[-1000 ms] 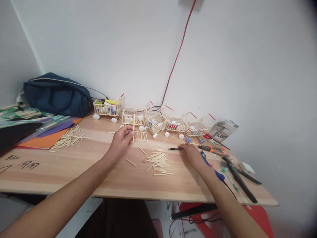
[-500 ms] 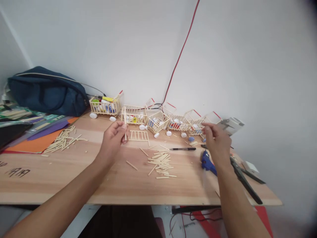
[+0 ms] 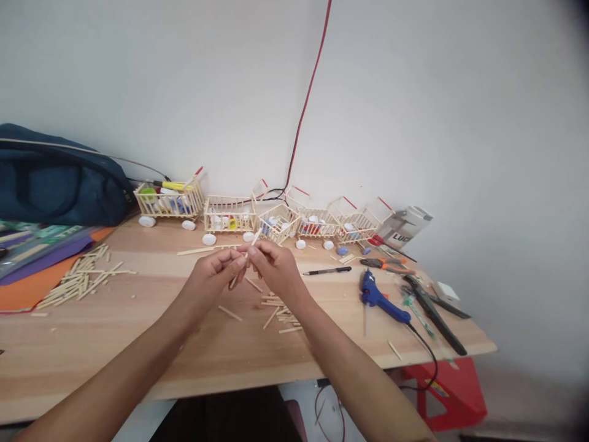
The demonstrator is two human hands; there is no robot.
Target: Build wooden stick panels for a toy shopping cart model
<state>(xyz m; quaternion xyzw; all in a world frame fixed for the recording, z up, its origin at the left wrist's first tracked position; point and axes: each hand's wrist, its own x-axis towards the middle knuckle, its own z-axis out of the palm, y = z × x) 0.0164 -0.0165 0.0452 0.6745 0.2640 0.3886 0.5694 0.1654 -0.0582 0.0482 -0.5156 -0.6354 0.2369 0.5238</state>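
My left hand [image 3: 215, 271] is closed on a thin wooden stick [image 3: 256, 238], which slants up to the right. My right hand [image 3: 277, 265] meets it over the middle of the table and pinches the same stick near its upper part. The fingers hide much of the stick. Loose short sticks [image 3: 289, 329] lie below and behind the hands, partly covered by my right forearm. Just behind the hands stands a row of small stick-built carts, among them a cart with white wheels [image 3: 230, 222]. A long flat stick [image 3: 197, 251] rests to the left.
A blue glue gun [image 3: 381, 301], black-handled cutters [image 3: 437, 316], orange pliers [image 3: 391, 265] and a small box [image 3: 407, 226] lie at the right. A black pen [image 3: 327, 271] is nearer the middle. At left are a stick pile [image 3: 85, 276], coloured sheets [image 3: 21, 294] and a blue bag [image 3: 64, 181].
My right hand has come left from above the glue gun to join my left hand at the stick. The stick has tilted from upright to slanting. The view has turned right.
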